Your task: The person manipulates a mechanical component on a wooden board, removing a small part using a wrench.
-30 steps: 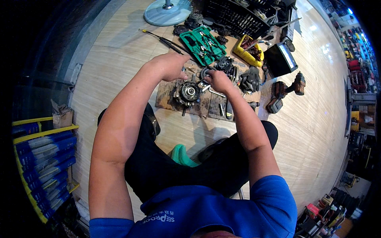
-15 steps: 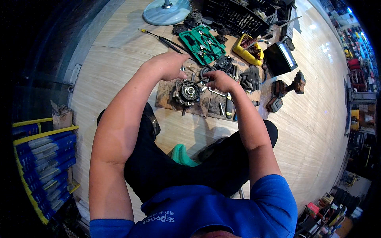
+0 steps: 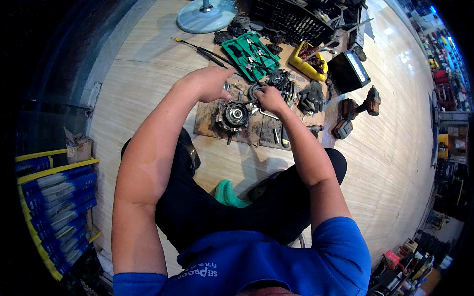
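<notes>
While seated over a stained work mat (image 3: 207,123), left hand (image 3: 210,83) loosely curled above round metal assembly (image 3: 233,114), right hand (image 3: 270,98) pinching dark ring (image 3: 255,91), green tool case (image 3: 250,54) beyond.

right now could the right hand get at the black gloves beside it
Probably yes. The right hand is busy at a round metal part, and the gloves lie just to its right on the floor with nothing between them.
</notes>
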The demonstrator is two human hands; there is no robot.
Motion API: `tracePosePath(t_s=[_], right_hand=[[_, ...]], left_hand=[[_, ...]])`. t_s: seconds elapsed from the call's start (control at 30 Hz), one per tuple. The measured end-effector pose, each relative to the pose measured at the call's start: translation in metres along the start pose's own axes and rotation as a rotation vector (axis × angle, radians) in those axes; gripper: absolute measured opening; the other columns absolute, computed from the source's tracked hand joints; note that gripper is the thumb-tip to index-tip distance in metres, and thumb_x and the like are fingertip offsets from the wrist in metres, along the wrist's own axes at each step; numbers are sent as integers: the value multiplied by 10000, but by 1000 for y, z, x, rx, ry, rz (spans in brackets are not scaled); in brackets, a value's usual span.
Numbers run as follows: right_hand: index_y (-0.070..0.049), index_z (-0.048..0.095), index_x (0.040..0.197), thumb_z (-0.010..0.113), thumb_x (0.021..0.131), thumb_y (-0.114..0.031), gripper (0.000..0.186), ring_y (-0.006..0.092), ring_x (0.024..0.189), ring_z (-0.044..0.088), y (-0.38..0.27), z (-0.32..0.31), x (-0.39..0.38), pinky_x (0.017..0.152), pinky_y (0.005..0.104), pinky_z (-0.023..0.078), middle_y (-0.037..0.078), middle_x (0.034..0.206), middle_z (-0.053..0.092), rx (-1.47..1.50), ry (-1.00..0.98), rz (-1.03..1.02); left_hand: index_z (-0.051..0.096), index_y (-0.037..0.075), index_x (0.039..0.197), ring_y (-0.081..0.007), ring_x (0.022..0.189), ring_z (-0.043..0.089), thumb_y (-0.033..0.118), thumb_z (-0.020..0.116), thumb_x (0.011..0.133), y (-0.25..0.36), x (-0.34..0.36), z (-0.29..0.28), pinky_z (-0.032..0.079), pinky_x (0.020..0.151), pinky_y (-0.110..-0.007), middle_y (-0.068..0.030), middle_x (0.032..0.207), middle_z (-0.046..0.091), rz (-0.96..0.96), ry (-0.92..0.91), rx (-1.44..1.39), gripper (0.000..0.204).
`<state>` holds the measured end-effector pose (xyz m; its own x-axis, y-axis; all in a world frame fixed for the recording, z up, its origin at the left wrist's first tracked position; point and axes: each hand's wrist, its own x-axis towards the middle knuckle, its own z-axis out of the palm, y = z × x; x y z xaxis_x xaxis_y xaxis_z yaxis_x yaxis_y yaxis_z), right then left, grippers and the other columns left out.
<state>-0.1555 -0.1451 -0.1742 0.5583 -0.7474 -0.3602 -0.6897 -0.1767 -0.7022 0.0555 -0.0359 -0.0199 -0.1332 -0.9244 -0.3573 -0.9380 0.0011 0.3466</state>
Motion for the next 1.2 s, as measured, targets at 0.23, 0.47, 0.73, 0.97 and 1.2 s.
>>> tracePosePath(t_s=[0.23, 0.47, 0.73, 0.97, 1.2], right_hand=[[31, 621, 948, 685, 799, -230, 307, 384, 811, 664, 0, -1, -6, 726, 452, 513, 249, 876, 666, -105, 8, -227], [6, 696, 828, 692, 836, -451, 456, 436, 859, 650, -7, -13, -14, 744, 499, 514, 257, 857, 672, -440, 11, -206], [-30, 704, 910, 621, 894, -369, 350, 424, 854, 656, 3, -5, -10, 754, 503, 527, 237, 877, 679, -511, 23, -178], [-26, 631, 1191, 621, 889, -197, 347, 382, 850, 674, 8, -5, -7, 753, 461, 527, 247, 954, 684, -296, -59, -471], [4, 631, 1199, 702, 829, -109, 393, 189, 657, 644, 5, -17, -14, 601, 354, 530, 166, 901, 699, -11, -347, -337]], left_hand=[[602, 24, 1129, -397, 1016, 633, 332, 761, 783, -9, 5, 9, 508, 879, -464, -220, 1055, 668, 6, 17, 35, 489], [526, 27, 1248, -393, 1080, 614, 315, 769, 791, 1, 1, 0, 504, 899, -463, -220, 1129, 650, -53, -53, 14, 592], [525, 28, 1247, -392, 1060, 623, 315, 770, 796, 4, 1, 1, 513, 884, -462, -223, 1115, 653, -57, -45, 35, 588], [530, 43, 1258, -379, 1052, 631, 320, 773, 794, 3, -1, 1, 517, 868, -463, -207, 1122, 657, -58, -20, 12, 592], [527, 50, 1272, -377, 1069, 624, 330, 777, 789, 9, -5, -6, 512, 880, -461, -206, 1118, 658, -82, -51, 7, 612]])
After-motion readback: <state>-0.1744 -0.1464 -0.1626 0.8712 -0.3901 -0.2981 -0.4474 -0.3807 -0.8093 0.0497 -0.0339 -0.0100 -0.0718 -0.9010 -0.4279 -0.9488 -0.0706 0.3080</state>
